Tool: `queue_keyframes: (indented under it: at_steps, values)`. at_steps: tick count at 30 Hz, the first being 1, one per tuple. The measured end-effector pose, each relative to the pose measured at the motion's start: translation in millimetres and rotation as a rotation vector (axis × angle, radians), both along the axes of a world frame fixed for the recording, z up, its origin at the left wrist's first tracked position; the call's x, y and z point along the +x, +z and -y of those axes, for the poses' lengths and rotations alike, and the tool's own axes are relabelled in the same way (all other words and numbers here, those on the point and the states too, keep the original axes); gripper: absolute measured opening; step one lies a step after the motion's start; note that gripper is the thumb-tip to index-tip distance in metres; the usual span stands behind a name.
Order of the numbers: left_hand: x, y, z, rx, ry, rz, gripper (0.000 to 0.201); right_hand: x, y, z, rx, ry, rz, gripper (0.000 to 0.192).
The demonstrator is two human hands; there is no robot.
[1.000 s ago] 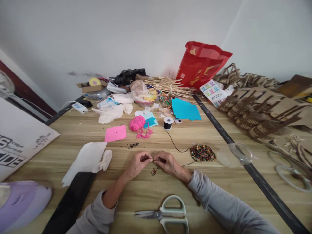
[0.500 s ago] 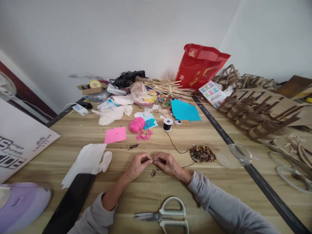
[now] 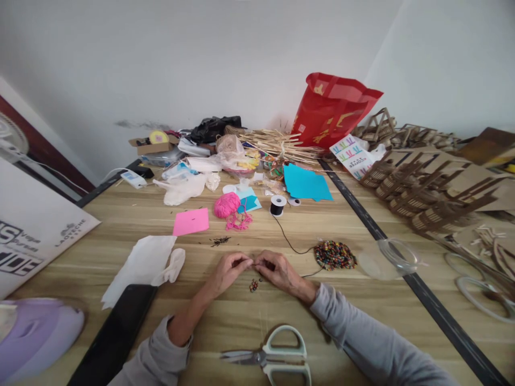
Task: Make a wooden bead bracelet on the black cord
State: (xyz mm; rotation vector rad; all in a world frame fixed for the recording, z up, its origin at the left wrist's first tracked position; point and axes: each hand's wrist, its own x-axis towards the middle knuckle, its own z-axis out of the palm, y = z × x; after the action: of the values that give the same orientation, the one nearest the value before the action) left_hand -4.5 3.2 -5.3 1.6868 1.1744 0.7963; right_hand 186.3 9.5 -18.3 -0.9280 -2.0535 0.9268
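Wooden tabletop (image 3: 281,316) lies under both your hands, which meet fingertip to fingertip at its middle. Your left hand (image 3: 230,269) is pinched narrow, thumb and fingers closed on something too small to make out; your right hand (image 3: 277,268) is pinched the same way against it. One black cord (image 3: 286,238) runs from your right hand up to one black spool (image 3: 277,204) standing further back. Just below your fingertips a short strung cluster of beads (image 3: 254,284) rests on the wood; how many beads it has cannot be told. One heap of mixed-colour beads (image 3: 335,254) lies near your right hand, with one clear plastic lid (image 3: 388,257) just beside it. One pair of scissors (image 3: 273,356) with pale handles lies closed between your forearms. Further off sit one pink yarn ball (image 3: 226,204), one pink paper sheet (image 3: 191,221), one red bag (image 3: 332,110) and one dark phone (image 3: 115,336) by your left sleeve.
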Motion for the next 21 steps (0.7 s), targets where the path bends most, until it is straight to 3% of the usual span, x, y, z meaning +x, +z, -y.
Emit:
queue_keyframes:
  at_steps: [21]
  values:
    - [0.4,-3.7,0.5,0.049,0.003,0.003,0.014,0.8,-0.5,0.1,-0.009,0.020,0.021,0.015]
